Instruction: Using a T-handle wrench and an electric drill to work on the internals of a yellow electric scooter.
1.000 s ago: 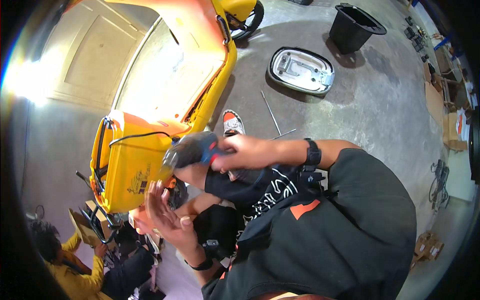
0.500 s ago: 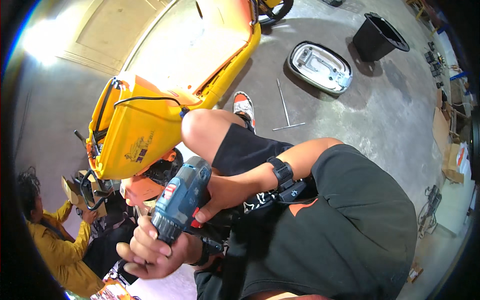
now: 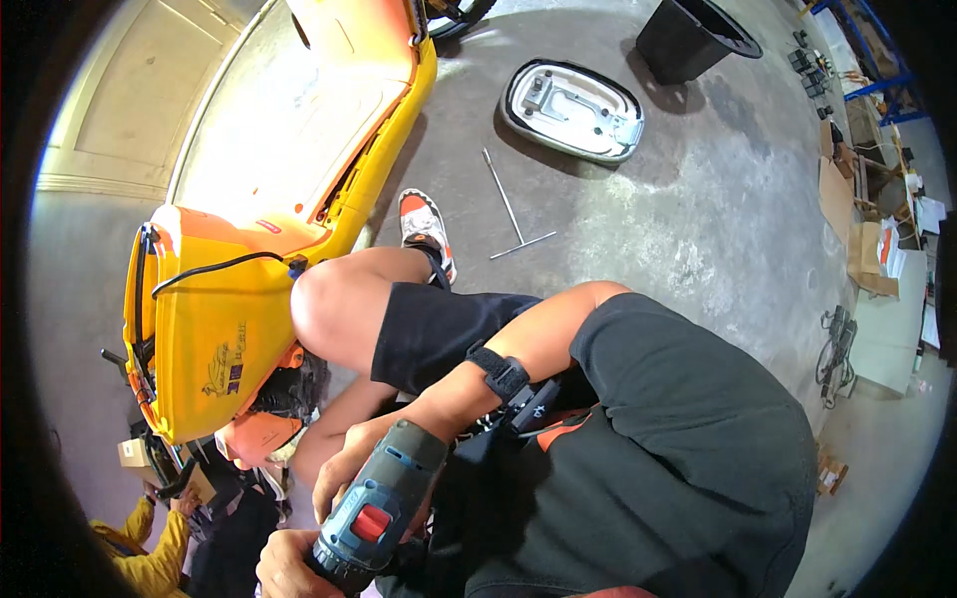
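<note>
A blue-grey cordless drill (image 3: 399, 483) with a red switch on top is held close to my body at the lower middle, its chuck pointing down and left. My right hand (image 3: 351, 453) is wrapped around the drill's handle side, partly hidden behind the tool body. At the drill's front end, the fingers of my left hand (image 3: 287, 566) close around the chuck; the lower part of that hand is cut off by the frame edge. Beyond my knees stands a yellow and orange scooter (image 3: 199, 309), with a black cable running over its front panel.
On the concrete floor lie an upturned scooter seat (image 3: 573, 110) and a T-handle wrench (image 3: 506, 204). A black bin (image 3: 688, 45) stands farther back. At lower left, a person in a yellow jacket (image 3: 155, 563) handles a cardboard box (image 3: 194, 483). Boxes (image 3: 872, 259) line the right side.
The drill has rolled so its red switch faces up, and sits lower in view. My left hand stays at the chuck. The whole scene has shifted as my head turned.
</note>
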`<action>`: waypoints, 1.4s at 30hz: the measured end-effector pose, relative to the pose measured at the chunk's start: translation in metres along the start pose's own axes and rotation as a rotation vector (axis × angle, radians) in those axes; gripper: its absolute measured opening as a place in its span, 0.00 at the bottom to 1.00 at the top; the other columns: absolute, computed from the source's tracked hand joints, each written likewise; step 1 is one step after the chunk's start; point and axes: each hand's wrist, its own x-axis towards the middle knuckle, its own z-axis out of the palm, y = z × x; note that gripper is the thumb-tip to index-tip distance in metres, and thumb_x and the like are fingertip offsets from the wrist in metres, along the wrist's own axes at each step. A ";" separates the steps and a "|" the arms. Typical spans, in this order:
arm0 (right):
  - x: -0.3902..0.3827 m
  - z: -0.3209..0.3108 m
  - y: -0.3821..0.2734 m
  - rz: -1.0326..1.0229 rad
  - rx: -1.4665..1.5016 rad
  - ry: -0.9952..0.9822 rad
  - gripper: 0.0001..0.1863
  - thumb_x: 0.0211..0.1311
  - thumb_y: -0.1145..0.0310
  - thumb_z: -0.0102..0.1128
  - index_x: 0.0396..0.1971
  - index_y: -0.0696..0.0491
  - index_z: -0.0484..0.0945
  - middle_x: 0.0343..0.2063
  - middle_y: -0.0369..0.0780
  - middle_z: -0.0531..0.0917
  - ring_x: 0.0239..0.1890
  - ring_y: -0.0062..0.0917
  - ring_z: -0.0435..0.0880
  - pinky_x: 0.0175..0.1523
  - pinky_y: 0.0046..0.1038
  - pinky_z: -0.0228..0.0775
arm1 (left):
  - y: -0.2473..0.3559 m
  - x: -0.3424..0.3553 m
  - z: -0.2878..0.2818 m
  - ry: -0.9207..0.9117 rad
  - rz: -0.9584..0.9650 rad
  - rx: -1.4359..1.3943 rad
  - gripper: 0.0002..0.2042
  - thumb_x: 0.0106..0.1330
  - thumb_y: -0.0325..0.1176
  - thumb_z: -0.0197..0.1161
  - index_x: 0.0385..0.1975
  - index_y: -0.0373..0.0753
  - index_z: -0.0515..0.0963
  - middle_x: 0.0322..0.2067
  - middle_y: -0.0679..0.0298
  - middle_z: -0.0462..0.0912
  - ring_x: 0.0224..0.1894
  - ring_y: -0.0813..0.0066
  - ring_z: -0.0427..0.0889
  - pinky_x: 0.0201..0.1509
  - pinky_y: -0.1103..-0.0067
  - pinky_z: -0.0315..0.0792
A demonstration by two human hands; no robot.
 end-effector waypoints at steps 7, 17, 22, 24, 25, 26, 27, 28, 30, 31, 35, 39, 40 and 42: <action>-0.006 -0.015 0.016 0.263 0.188 0.090 0.23 0.56 0.68 0.71 0.51 0.57 0.75 0.44 0.38 0.83 0.44 0.22 0.81 0.50 0.29 0.76 | 0.000 -0.010 -0.008 0.224 -0.116 0.534 0.13 0.72 0.44 0.48 0.27 0.45 0.65 0.15 0.73 0.70 0.20 0.80 0.73 0.45 0.75 0.65; -0.015 -0.050 -0.015 0.906 1.053 0.230 0.27 0.51 0.62 0.71 0.52 0.54 0.74 0.33 0.46 0.83 0.28 0.33 0.82 0.30 0.32 0.75 | -0.023 -0.030 -0.037 0.309 -0.145 0.965 0.16 0.55 0.25 0.69 0.37 0.40 0.67 0.21 0.64 0.77 0.26 0.66 0.83 0.38 0.69 0.79; -0.004 -0.038 0.007 0.725 1.370 0.133 0.25 0.54 0.62 0.68 0.50 0.52 0.72 0.33 0.37 0.80 0.20 0.19 0.75 0.37 0.30 0.68 | -0.006 -0.021 -0.056 0.420 -0.370 0.913 0.20 0.56 0.24 0.72 0.44 0.36 0.69 0.27 0.61 0.80 0.29 0.79 0.82 0.37 0.79 0.77; -0.003 -0.033 0.015 0.722 1.479 0.156 0.21 0.56 0.60 0.66 0.49 0.48 0.73 0.31 0.31 0.77 0.19 0.17 0.75 0.38 0.28 0.68 | -0.007 -0.017 -0.061 0.493 -0.396 1.011 0.18 0.56 0.26 0.73 0.41 0.36 0.70 0.26 0.65 0.79 0.29 0.85 0.80 0.34 0.85 0.74; -0.004 -0.034 0.016 0.688 1.521 0.170 0.21 0.57 0.59 0.66 0.49 0.48 0.73 0.30 0.29 0.77 0.19 0.15 0.74 0.38 0.28 0.68 | -0.013 -0.015 -0.061 0.513 -0.393 1.094 0.17 0.57 0.26 0.73 0.39 0.36 0.71 0.26 0.66 0.78 0.28 0.87 0.79 0.33 0.87 0.72; -0.005 -0.034 0.018 0.711 1.493 0.179 0.20 0.57 0.59 0.66 0.48 0.48 0.73 0.30 0.29 0.77 0.19 0.15 0.75 0.38 0.28 0.68 | -0.014 -0.014 -0.060 0.567 -0.407 1.115 0.15 0.57 0.26 0.72 0.37 0.36 0.71 0.24 0.67 0.77 0.27 0.87 0.78 0.30 0.87 0.71; -0.006 -0.035 0.020 0.708 1.490 0.186 0.19 0.58 0.59 0.66 0.47 0.48 0.73 0.29 0.28 0.77 0.19 0.15 0.75 0.37 0.28 0.68 | -0.017 -0.013 -0.059 0.609 -0.409 1.125 0.13 0.58 0.25 0.71 0.35 0.36 0.71 0.22 0.69 0.77 0.25 0.88 0.77 0.28 0.87 0.69; -0.007 -0.037 0.021 0.704 1.503 0.189 0.19 0.58 0.58 0.65 0.46 0.48 0.74 0.29 0.28 0.76 0.19 0.14 0.75 0.37 0.28 0.68 | -0.018 -0.012 -0.057 0.649 -0.424 1.099 0.12 0.59 0.25 0.71 0.35 0.36 0.71 0.22 0.69 0.76 0.24 0.89 0.76 0.27 0.87 0.69; -0.007 -0.039 0.022 0.675 1.373 0.203 0.18 0.58 0.58 0.65 0.45 0.48 0.73 0.28 0.28 0.77 0.18 0.14 0.75 0.37 0.28 0.69 | -0.018 -0.010 -0.056 0.694 -0.441 1.100 0.11 0.60 0.24 0.69 0.33 0.36 0.71 0.20 0.69 0.76 0.21 0.89 0.75 0.24 0.87 0.67; -0.006 -0.038 0.023 0.662 1.322 0.212 0.17 0.58 0.58 0.65 0.44 0.47 0.73 0.28 0.28 0.77 0.18 0.14 0.74 0.37 0.28 0.69 | -0.017 -0.009 -0.054 0.728 -0.460 1.124 0.10 0.60 0.23 0.68 0.33 0.37 0.71 0.19 0.69 0.75 0.20 0.89 0.75 0.23 0.87 0.67; 0.000 -0.032 0.017 0.674 1.320 0.235 0.15 0.58 0.57 0.63 0.41 0.48 0.74 0.26 0.28 0.77 0.16 0.15 0.74 0.34 0.28 0.69 | -0.008 -0.007 -0.046 0.733 -0.448 0.950 0.12 0.61 0.21 0.65 0.38 0.37 0.68 0.19 0.69 0.76 0.21 0.89 0.75 0.24 0.88 0.67; -0.009 -0.026 0.004 0.784 1.225 0.207 0.11 0.55 0.56 0.61 0.31 0.47 0.76 0.23 0.30 0.76 0.14 0.18 0.71 0.32 0.29 0.67 | 0.002 -0.008 -0.029 0.457 -0.264 1.139 0.12 0.64 0.15 0.56 0.38 0.34 0.60 0.21 0.63 0.75 0.22 0.82 0.77 0.26 0.82 0.74; -0.012 -0.030 0.001 0.917 1.051 0.274 0.13 0.54 0.55 0.61 0.29 0.48 0.76 0.22 0.30 0.76 0.14 0.19 0.71 0.32 0.30 0.67 | 0.002 -0.010 -0.024 0.489 -0.192 1.099 0.12 0.64 0.14 0.57 0.37 0.33 0.60 0.21 0.63 0.75 0.22 0.83 0.77 0.25 0.84 0.73; -0.016 -0.044 0.004 0.983 0.932 0.131 0.18 0.51 0.51 0.62 0.27 0.51 0.76 0.19 0.32 0.75 0.13 0.21 0.71 0.30 0.29 0.65 | 0.000 -0.015 -0.018 0.534 -0.037 0.969 0.11 0.64 0.16 0.59 0.37 0.33 0.62 0.21 0.63 0.75 0.22 0.82 0.77 0.27 0.84 0.74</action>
